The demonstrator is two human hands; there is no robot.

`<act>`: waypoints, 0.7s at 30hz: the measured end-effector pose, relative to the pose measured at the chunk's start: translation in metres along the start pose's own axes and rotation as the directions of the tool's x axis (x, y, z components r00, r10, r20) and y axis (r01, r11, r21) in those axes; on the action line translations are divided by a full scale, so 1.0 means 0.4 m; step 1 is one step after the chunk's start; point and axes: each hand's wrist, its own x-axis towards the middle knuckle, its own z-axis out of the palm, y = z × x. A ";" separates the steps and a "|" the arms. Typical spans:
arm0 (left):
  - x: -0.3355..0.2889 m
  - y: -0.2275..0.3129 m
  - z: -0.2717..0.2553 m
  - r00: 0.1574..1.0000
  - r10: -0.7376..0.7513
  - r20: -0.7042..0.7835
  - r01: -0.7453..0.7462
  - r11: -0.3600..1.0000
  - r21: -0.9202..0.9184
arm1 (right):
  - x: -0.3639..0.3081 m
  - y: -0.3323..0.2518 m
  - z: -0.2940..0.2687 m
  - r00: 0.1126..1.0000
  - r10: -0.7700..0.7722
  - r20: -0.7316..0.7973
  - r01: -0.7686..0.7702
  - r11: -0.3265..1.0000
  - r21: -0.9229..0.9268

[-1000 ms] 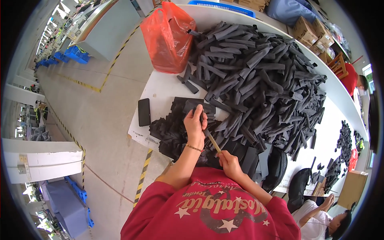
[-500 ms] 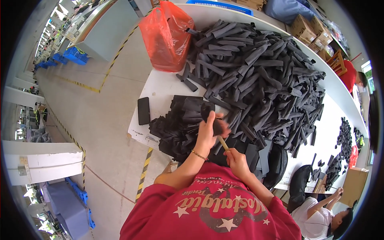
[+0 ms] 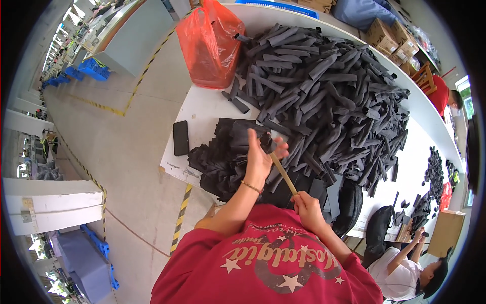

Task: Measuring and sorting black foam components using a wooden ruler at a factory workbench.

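My right hand point(image 3: 307, 207) is closed around the near end of a thin, pale wooden-looking stick point(image 3: 284, 175). The stick slants up and left, its far end reaching my left hand point(image 3: 260, 161). That hand is open, thumb and fingers spread around the stick's tip. A dark fabric piece point(image 3: 270, 144) shows between the fingers; whether it still sits on the stick I cannot tell. Under and beyond my left hand lies a layered stack of flat black fabric pieces point(image 3: 220, 162). To the right rises a large heap of narrow dark fabric tubes point(image 3: 324, 96).
A black phone point(image 3: 180, 138) lies at the white table's left edge. A red plastic bag point(image 3: 210, 50) stands at the far left corner. Black bags point(image 3: 349, 205) lie near my right arm. Farther right, a seated person in white point(image 3: 400, 273) works beside smaller dark pieces point(image 3: 435, 175).
My right hand has drawn back slightly right and toward me, and more of the stick shows. My left hand's fingers have spread from around the dark fabric piece.
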 end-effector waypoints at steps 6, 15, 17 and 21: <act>0.071 0.000 -0.069 0.994 0.107 -0.016 -0.104 0.984 0.142 | -0.014 0.039 0.034 0.995 -0.101 0.005 0.101 0.994 -0.050; 0.125 0.088 -0.108 0.933 0.355 -0.052 -0.357 0.934 -0.029 | -0.165 0.071 -0.065 0.975 -0.174 0.141 0.203 0.952 -0.229; 0.145 0.180 -0.130 0.932 0.361 -0.035 -0.363 0.931 -0.045 | -0.184 0.051 -0.090 0.963 -0.187 0.193 0.234 0.936 -0.261; 0.109 0.135 -0.069 0.955 0.278 -0.107 -0.290 0.950 -0.120 | -0.071 -0.027 -0.075 0.997 -0.044 -0.061 0.046 0.999 0.028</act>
